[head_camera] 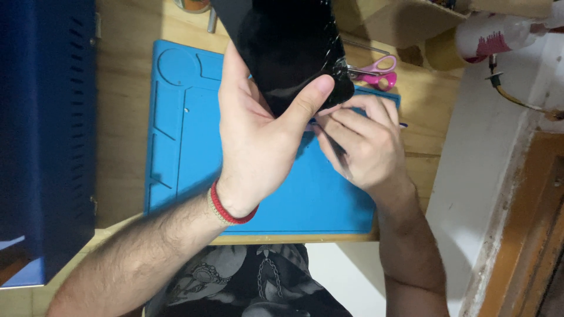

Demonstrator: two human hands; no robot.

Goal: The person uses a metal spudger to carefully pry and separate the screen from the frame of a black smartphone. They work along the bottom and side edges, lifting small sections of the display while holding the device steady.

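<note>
Counting from the head view: one black slab-shaped device (pixel 288 47), one blue work mat (pixel 188 147), one pair of pink-handled scissors (pixel 379 70), one blue metal box (pixel 47 135), two hands.

The device was dark, glossy, flat and tilted up off the mat, its lower corner cracked, with pale fracture lines spreading near the edge. It stood above the mat's far edge, top cut off by the frame.

The left hand (pixel 258 135) was closed around the device's lower end, thumb pressed across the glass, fingers behind it; a red and beige band sat on that wrist. The right hand (pixel 361 147) was curled tight on a thin dark tool (pixel 335 149), its tip at the cracked corner.

Scissors lay on the wooden bench (pixel 123 88) just beyond the mat.
</note>
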